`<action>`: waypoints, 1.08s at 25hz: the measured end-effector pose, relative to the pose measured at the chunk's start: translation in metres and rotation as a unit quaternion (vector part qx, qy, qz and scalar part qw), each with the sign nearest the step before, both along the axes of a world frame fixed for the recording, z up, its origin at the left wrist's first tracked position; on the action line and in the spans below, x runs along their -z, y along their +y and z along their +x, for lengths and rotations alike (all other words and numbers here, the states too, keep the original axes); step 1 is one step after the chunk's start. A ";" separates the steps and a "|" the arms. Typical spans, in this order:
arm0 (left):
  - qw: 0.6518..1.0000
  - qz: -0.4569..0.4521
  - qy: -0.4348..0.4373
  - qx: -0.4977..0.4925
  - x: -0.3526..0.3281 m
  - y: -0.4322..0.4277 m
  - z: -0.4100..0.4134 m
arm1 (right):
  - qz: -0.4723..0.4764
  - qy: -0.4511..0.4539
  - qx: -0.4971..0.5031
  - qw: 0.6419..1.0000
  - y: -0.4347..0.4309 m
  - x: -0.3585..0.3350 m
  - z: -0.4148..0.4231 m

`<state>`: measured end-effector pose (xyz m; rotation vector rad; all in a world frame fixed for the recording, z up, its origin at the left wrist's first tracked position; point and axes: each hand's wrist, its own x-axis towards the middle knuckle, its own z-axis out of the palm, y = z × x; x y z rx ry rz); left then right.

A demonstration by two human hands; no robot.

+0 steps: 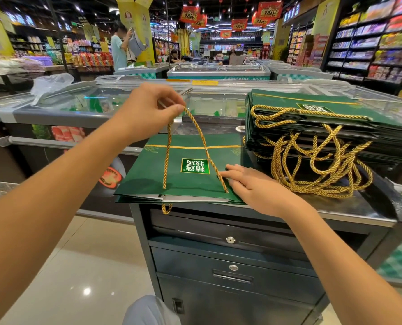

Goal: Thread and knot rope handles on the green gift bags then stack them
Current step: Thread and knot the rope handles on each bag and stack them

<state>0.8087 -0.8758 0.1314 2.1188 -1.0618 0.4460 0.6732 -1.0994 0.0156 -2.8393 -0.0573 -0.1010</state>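
A flat green gift bag (148,170) lies on the dark cabinet top (336,207), its opening toward me. A gold rope handle (166,156) runs up from two holes in the bag to my left hand (148,109), which pinches the top of the loop above the bag. A short rope end hangs below the bag's near edge. My right hand (254,186) rests flat on the bag's near right corner, fingers straight. To the right stands a stack of green bags (324,130) with gold handles (312,165) spilling over its front.
The dark metal cabinet has locked drawers (230,240) facing me. Glass-topped freezer chests (101,99) run behind and to the left. A person stands at the back left by a yellow pillar. Store shelves line the right side.
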 end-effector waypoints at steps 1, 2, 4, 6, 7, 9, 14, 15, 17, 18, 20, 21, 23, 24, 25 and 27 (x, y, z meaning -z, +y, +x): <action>0.999 0.007 0.033 -0.009 0.010 0.005 0.002 | 0.005 -0.008 0.001 1.000 0.000 0.000 -0.001; 0.998 0.006 0.067 -0.017 0.022 0.013 0.002 | 0.012 -0.015 0.004 1.000 0.001 0.001 -0.002; 0.991 -0.010 0.128 -0.036 0.053 0.032 -0.002 | 0.030 -0.032 0.018 0.999 0.000 0.005 -0.004; 0.986 -0.009 0.151 -0.076 0.084 0.050 -0.011 | 0.048 -0.066 0.031 0.996 0.000 0.009 -0.005; 0.982 -0.013 0.160 -0.102 0.097 0.058 -0.016 | 0.056 -0.091 0.039 0.994 0.000 0.011 -0.006; 0.965 -0.080 0.209 -0.137 0.115 0.067 -0.026 | 0.072 -0.148 0.052 0.985 0.002 0.015 -0.008; 0.914 -0.253 0.281 -0.150 0.140 0.071 -0.046 | 0.033 -0.219 0.066 0.973 0.018 0.006 -0.014; 0.909 -0.267 0.281 -0.152 0.141 0.071 -0.048 | 0.008 -0.211 0.058 0.976 0.027 0.001 -0.016; 0.899 -0.298 0.288 -0.143 0.141 0.070 -0.053 | -0.033 -0.180 0.020 0.983 0.048 -0.006 -0.016; 0.893 -0.313 0.291 -0.137 0.141 0.070 -0.055 | -0.055 -0.162 -0.003 0.985 0.059 -0.006 -0.013; 0.886 -0.339 0.291 -0.125 0.141 0.069 -0.060 | -0.122 -0.137 -0.027 0.983 0.077 -0.001 -0.004; 0.886 -0.346 0.284 -0.123 0.140 0.069 -0.063 | -0.157 -0.145 -0.029 0.976 0.082 0.004 0.001; 0.882 -0.368 0.271 -0.114 0.134 0.069 -0.065 | -0.178 -0.194 -0.026 0.964 0.087 0.008 0.010; 0.869 -0.398 0.277 -0.099 0.130 0.069 -0.064 | -0.164 -0.223 -0.025 0.961 0.087 0.007 0.012; 0.846 -0.437 0.298 -0.069 0.126 0.070 -0.064 | -0.143 -0.250 -0.026 0.957 0.086 0.005 0.013; 0.801 -0.493 0.340 -0.007 0.119 0.071 -0.063 | -0.093 -0.300 -0.018 0.949 0.084 -0.002 0.010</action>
